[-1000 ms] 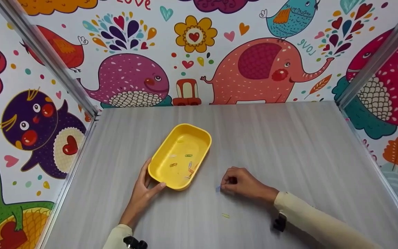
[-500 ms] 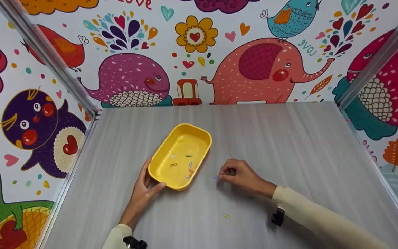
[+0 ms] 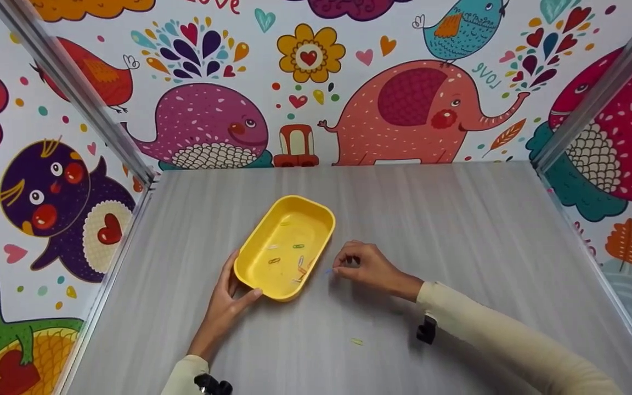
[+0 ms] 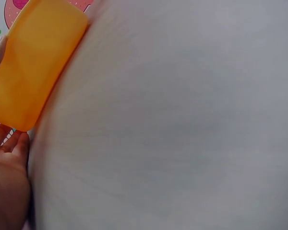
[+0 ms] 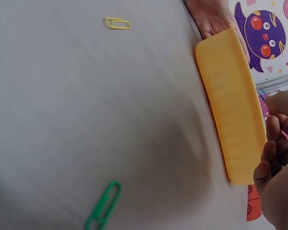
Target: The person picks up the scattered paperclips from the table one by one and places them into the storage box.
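Observation:
A yellow plastic tub (image 3: 305, 209) stands at a slant on the table, with several coloured paper clips inside, a green paper clip (image 3: 298, 246) among them. My left hand (image 3: 229, 304) holds its near left corner, thumb at the rim and fingers along the outer side. Just right of the tub, my right hand (image 3: 370, 267) pinches a small blue paper clip (image 3: 328, 271) between thumb and fingertip, raised over the table. In the right wrist view that blue clip (image 5: 262, 94) shows at the fingertips, level with the tub's rim.
A yellow paper clip (image 3: 357, 341) lies on the grey table (image 3: 458, 219) nearer me. The right wrist view also shows a green paper clip (image 5: 103, 206) on the tabletop. Behind stands a wall (image 3: 299, 71) printed with cartoon animals, with metal posts (image 3: 585, 104) at the corners.
My right hand has lifted the blue paper clip off the table and carried it left and away from me, closer to the tub. My left hand and the tub stay put.

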The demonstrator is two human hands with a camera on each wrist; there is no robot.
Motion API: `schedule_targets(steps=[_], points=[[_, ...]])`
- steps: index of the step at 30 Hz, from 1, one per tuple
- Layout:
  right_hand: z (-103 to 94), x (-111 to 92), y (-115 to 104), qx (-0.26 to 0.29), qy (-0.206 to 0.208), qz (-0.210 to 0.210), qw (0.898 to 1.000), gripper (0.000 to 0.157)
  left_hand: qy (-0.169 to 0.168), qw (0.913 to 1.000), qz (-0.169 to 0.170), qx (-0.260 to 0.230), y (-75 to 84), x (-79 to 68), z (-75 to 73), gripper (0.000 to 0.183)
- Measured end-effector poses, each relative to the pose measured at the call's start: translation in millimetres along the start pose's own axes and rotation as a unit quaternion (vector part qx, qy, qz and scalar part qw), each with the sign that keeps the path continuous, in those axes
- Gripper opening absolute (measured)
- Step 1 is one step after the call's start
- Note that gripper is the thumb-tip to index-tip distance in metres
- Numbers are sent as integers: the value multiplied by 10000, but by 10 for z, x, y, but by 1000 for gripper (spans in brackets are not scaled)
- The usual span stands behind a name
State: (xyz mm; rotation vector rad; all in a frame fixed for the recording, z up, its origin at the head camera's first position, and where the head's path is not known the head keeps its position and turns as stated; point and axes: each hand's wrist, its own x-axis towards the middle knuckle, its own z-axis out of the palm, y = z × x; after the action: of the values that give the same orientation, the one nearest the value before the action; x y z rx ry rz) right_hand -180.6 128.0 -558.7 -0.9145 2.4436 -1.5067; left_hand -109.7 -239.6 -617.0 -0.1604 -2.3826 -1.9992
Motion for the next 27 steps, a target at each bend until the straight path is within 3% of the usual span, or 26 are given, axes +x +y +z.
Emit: schedule_targets(steps=[7,16,27], points=[[11,103,-62,77,-42,-128,9999,3,-34,10000,-6,46,7,-9,10,103],[65,239,-126,139,-392,-438,9982,6,-24,9999,-125,40,14,-13,-10,104],[85,431,-274,42,-736,-105,9972,10,-1,9999,-116,46,8,-10,-11,104]])
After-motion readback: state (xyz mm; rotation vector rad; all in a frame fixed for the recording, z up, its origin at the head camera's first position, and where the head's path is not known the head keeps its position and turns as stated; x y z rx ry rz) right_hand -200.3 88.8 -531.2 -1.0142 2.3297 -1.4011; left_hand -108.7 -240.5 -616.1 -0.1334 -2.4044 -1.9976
